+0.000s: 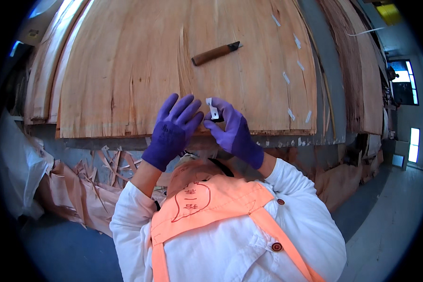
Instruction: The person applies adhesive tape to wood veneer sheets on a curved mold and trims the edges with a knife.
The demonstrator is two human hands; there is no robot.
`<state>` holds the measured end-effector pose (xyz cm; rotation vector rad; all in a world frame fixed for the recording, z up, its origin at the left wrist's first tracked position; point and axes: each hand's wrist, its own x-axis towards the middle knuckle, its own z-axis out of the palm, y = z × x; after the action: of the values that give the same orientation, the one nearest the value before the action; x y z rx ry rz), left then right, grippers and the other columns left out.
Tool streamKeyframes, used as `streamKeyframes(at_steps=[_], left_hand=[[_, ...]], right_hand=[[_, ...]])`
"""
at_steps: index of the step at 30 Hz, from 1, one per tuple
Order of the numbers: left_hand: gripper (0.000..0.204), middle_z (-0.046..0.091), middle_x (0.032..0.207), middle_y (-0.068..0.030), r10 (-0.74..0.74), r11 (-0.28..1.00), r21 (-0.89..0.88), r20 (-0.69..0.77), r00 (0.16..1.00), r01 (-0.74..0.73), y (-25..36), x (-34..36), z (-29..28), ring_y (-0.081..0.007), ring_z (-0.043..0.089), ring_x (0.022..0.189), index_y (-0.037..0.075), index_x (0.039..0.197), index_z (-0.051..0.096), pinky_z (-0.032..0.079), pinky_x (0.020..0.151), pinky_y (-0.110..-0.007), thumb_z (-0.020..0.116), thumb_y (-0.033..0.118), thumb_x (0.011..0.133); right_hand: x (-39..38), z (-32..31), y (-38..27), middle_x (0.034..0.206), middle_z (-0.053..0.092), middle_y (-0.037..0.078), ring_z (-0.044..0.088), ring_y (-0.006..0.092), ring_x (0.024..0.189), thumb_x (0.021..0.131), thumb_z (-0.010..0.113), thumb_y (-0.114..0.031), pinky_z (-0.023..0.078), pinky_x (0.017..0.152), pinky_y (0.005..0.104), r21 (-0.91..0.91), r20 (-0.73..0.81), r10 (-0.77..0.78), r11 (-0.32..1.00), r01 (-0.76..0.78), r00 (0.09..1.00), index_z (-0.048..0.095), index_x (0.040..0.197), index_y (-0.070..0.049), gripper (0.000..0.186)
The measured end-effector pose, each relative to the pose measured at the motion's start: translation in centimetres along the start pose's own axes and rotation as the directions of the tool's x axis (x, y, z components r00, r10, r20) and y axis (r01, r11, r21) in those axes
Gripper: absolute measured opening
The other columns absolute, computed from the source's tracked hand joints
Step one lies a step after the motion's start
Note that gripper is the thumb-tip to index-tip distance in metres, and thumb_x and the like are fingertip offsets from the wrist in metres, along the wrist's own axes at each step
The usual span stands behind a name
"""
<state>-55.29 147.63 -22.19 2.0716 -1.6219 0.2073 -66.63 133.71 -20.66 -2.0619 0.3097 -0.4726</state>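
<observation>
Veneer sheet on the worktop, knife behind the hands

The knife [215, 53] lay on the veneer sheet [141, 70], behind both hands; tape strips [291, 114] sat along its right edge, scraps [98, 174] on the floor below.

No packages, labels, signs or screens

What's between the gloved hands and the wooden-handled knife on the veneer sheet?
Head view: only bare veneer sheet, with a lengthwise split running through it. The knife lies apart from the left hand and the right hand, which pinches a white tape strip.
</observation>
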Motion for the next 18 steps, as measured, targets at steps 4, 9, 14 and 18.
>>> streamKeyframes(at_steps=[4, 9, 14, 18], left_hand=[[0.025, 0.058, 0.113, -0.0063, 0.019, 0.996, 0.088, 0.030, 0.999, -0.022, -0.1, -1.1, 0.4, -0.0230, 0.051, 0.114, 0.009, 0.097, 0.064, 0.036, 0.101, -0.044, 0.059, 0.012, 0.073], [0.026, 0.060, 0.110, -0.0060, -0.014, 0.984, 0.175, -0.013, 1.000, 0.016, 0.4, -1.7, 1.4, -0.0226, 0.054, 0.111, 0.008, 0.098, 0.064, 0.040, 0.098, -0.043, 0.057, 0.011, 0.073], [0.028, 0.062, 0.109, -0.0053, -0.064, 0.978, 0.198, -0.034, 0.997, 0.070, 0.9, -1.9, 1.7, -0.0225, 0.056, 0.109, 0.008, 0.099, 0.064, 0.041, 0.097, -0.042, 0.056, 0.012, 0.073], [0.027, 0.062, 0.108, -0.0045, -0.088, 0.974, 0.204, -0.052, 0.995, 0.097, 1.1, -2.1, 2.1, -0.0216, 0.056, 0.108, 0.008, 0.099, 0.064, 0.042, 0.096, -0.040, 0.057, 0.012, 0.074]], right_hand=[[4.1, -2.2, 0.9, 0.095, 0.062, 0.014, 0.062, 0.0252, 0.085, 0.077, 0.063, 0.000, 0.049, 0.077, 0.0345, -0.151, 0.065, -0.093, 0.983, 0.102, 0.994, 0.047, 0.121, -0.001, 0.047], [13.0, -2.2, 4.5, 0.094, 0.062, 0.017, 0.060, 0.0359, 0.086, 0.076, 0.062, -0.004, 0.047, 0.077, 0.0411, -0.451, 0.174, -0.459, 0.750, 0.485, 0.871, 0.048, 0.122, -0.006, 0.049], [15.7, -1.7, 7.0, 0.092, 0.063, 0.014, 0.060, 0.0328, 0.087, 0.077, 0.065, -0.013, 0.047, 0.075, 0.0416, -0.632, 0.324, -0.291, 0.642, 0.434, 0.900, 0.049, 0.120, -0.009, 0.046], [16.7, -3.2, 7.7, 0.092, 0.064, 0.013, 0.061, 0.0312, 0.087, 0.077, 0.065, -0.017, 0.047, 0.075, 0.0424, -0.670, 0.242, -0.226, 0.665, 0.331, 0.944, 0.050, 0.119, -0.011, 0.045]])
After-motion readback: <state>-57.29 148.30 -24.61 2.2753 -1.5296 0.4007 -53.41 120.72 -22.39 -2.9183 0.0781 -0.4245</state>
